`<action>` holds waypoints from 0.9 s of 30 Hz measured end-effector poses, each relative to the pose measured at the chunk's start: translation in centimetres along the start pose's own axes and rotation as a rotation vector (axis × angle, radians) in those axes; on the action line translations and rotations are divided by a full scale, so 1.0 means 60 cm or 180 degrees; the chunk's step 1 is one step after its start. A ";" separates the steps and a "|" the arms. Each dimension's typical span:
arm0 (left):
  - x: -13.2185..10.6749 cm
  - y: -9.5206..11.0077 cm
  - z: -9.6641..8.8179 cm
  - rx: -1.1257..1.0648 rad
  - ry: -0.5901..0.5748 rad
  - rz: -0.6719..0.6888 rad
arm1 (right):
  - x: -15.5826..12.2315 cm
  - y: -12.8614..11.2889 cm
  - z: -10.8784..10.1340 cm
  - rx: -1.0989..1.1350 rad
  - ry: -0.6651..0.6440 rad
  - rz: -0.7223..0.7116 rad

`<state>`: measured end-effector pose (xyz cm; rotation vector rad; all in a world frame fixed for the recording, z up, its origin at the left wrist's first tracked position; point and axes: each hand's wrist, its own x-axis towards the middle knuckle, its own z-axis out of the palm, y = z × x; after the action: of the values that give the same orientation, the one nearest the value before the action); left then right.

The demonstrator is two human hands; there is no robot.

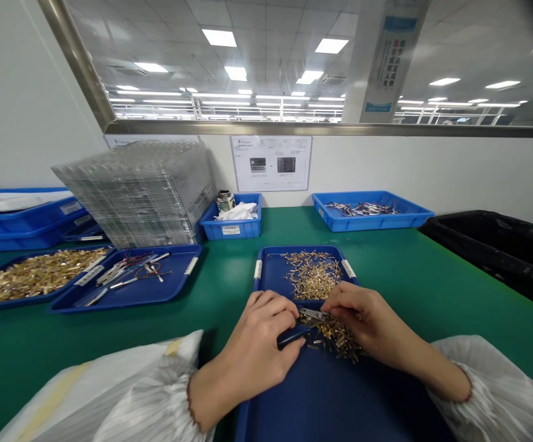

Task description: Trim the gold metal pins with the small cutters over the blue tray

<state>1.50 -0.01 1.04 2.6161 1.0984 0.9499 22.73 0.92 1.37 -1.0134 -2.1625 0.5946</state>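
Both my hands rest over a blue tray (321, 399) in front of me. My left hand (259, 344) is closed around the blue handles of small pliers (310, 316), whose metal jaws point right. My right hand (362, 322) is pinched at the plier jaws on a small gold pin, over a heap of gold pins (337, 337). Further back in the same tray lies a looser spread of gold pins (314, 273).
To the left sit a blue tray with wires and tools (128, 279), a tray of gold parts (31, 276) and a stack of clear plastic trays (140, 193). Behind are a small blue bin (233, 221) and a blue tray (370, 212). A black bag-lined bin (500, 248) stands right.
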 end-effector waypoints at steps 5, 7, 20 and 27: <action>0.000 0.002 -0.001 0.0054 -0.0043 0.0067 | -0.003 -0.006 0.004 -0.0099 -0.0040 -0.0004; -0.001 0.004 -0.002 0.0113 -0.0040 0.0134 | -0.003 -0.007 0.005 -0.0142 -0.0114 -0.0046; -0.004 0.010 -0.002 0.0406 0.0089 0.0265 | -0.004 -0.007 0.009 -0.0352 0.0055 0.0205; -0.005 0.010 -0.001 0.0371 0.0139 0.0225 | -0.002 -0.007 0.009 -0.0322 0.0002 0.0217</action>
<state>1.69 -0.68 1.16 2.7566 1.1103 0.9903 22.21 0.50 1.20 -1.1448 -2.1834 0.5205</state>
